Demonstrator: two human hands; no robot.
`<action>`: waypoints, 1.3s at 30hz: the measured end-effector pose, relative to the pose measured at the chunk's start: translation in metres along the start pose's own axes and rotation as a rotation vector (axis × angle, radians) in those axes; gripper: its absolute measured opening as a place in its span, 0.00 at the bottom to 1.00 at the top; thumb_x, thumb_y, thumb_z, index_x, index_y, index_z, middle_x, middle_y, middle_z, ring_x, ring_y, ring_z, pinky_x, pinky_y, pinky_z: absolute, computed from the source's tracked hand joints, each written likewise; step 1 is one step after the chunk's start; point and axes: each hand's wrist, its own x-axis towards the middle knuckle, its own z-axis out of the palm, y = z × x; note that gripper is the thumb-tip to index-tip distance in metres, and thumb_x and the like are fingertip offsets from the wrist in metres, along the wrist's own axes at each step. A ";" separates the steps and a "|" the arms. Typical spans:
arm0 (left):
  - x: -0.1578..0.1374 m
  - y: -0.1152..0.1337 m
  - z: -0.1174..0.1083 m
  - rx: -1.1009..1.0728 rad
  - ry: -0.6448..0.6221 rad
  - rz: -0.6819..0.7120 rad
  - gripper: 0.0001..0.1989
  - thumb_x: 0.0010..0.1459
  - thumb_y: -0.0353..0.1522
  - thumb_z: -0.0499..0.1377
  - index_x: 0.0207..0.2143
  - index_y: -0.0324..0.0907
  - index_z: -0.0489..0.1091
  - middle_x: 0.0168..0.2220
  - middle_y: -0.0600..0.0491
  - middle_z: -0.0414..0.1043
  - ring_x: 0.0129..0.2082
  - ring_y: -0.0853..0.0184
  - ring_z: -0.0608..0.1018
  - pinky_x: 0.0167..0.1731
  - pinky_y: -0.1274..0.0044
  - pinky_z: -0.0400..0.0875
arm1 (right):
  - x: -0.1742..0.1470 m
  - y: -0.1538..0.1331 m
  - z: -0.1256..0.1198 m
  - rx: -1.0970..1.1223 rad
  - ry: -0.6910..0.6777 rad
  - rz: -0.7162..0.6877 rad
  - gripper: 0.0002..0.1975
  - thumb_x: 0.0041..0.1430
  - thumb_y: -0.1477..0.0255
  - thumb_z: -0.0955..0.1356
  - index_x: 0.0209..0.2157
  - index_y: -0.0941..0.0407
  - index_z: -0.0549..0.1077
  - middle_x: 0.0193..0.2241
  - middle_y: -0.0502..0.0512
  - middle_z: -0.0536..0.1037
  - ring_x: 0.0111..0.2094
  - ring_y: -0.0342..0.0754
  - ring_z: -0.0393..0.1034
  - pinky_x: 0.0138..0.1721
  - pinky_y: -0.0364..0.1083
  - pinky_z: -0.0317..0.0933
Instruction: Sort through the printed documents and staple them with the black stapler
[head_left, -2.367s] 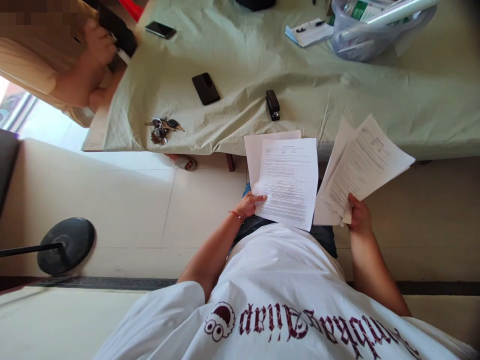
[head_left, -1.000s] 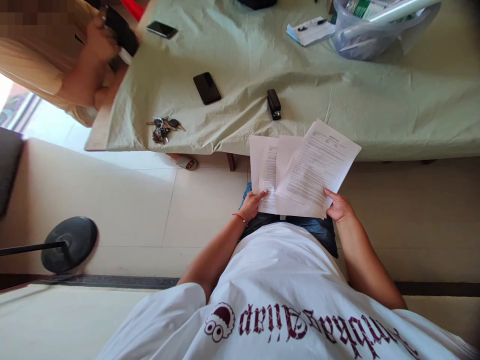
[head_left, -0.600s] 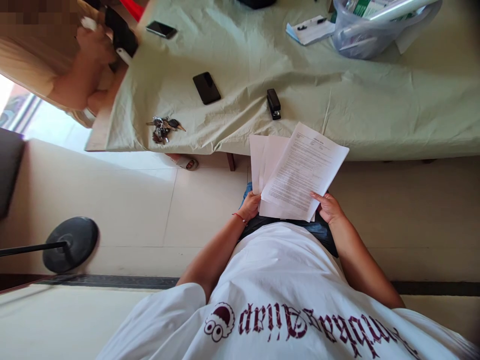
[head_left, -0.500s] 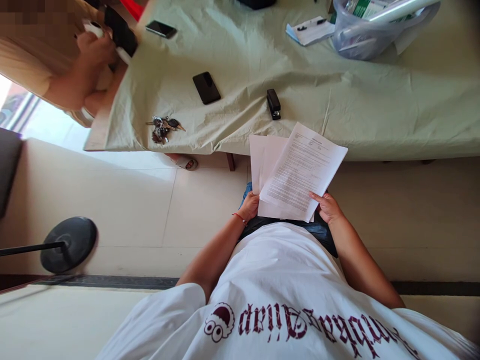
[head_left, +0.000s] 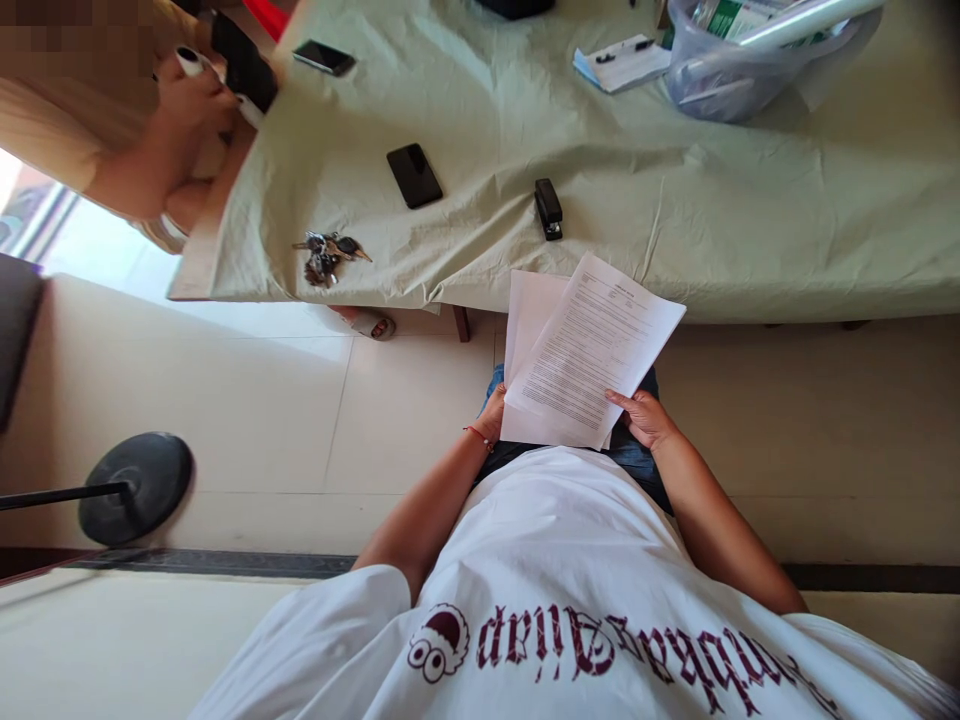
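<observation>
- White printed sheets [head_left: 596, 350] are held in an overlapping fan at the centre of the frame.
- The front sheets are pinched at their lower right edge by the right hand [head_left: 645, 417], the thumb [head_left: 618, 398] being laid over the print.
- The rear sheets [head_left: 529, 310] are grasped at the left edge by the left hand [head_left: 493, 408], whose fingertips are hidden by paper.
- A red bracelet [head_left: 478, 433] is worn on the left wrist.
- Above the sheets, a black stapler [head_left: 549, 210] is set on a green tablecloth [head_left: 757, 220].
- Left of it, a black phone [head_left: 415, 176] and a bunch of keys [head_left: 324, 260] are seen.
- At upper right, a translucent basket [head_left: 709, 85] is filled with assorted items.
- At upper left, a white object [head_left: 189, 62] is held in a co-worker's hand [head_left: 191, 105].
- At lower left, a round black base [head_left: 154, 485] is stood on the floor [head_left: 262, 420].
</observation>
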 end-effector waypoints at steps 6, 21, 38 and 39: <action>-0.002 0.001 0.000 0.008 -0.009 -0.020 0.23 0.29 0.40 0.81 0.28 0.41 0.80 0.23 0.55 0.78 0.30 0.59 0.82 0.31 0.73 0.73 | 0.002 0.005 0.003 0.013 -0.008 -0.012 0.29 0.31 0.59 0.87 0.38 0.52 0.84 0.41 0.57 0.88 0.56 0.63 0.80 0.64 0.60 0.70; 0.009 -0.007 0.005 -0.064 -0.001 -0.005 0.36 0.38 0.56 0.78 0.42 0.40 0.79 0.39 0.45 0.85 0.48 0.49 0.84 0.49 0.63 0.80 | 0.009 -0.002 -0.012 -0.099 0.117 -0.182 0.32 0.27 0.54 0.87 0.37 0.53 0.85 0.45 0.57 0.87 0.58 0.66 0.78 0.70 0.64 0.61; 0.004 -0.006 0.003 -0.005 0.016 0.181 0.29 0.46 0.41 0.77 0.50 0.43 0.80 0.39 0.51 0.84 0.42 0.59 0.83 0.45 0.70 0.77 | 0.001 -0.005 -0.010 -0.133 0.068 -0.230 0.35 0.35 0.50 0.86 0.44 0.54 0.86 0.50 0.58 0.86 0.58 0.66 0.79 0.68 0.64 0.65; 0.005 -0.007 0.003 -0.006 0.031 0.176 0.24 0.45 0.42 0.77 0.43 0.41 0.82 0.36 0.51 0.83 0.42 0.59 0.83 0.44 0.70 0.77 | 0.000 -0.005 -0.009 -0.136 0.069 -0.231 0.35 0.34 0.50 0.86 0.43 0.54 0.86 0.50 0.58 0.86 0.57 0.66 0.79 0.68 0.64 0.65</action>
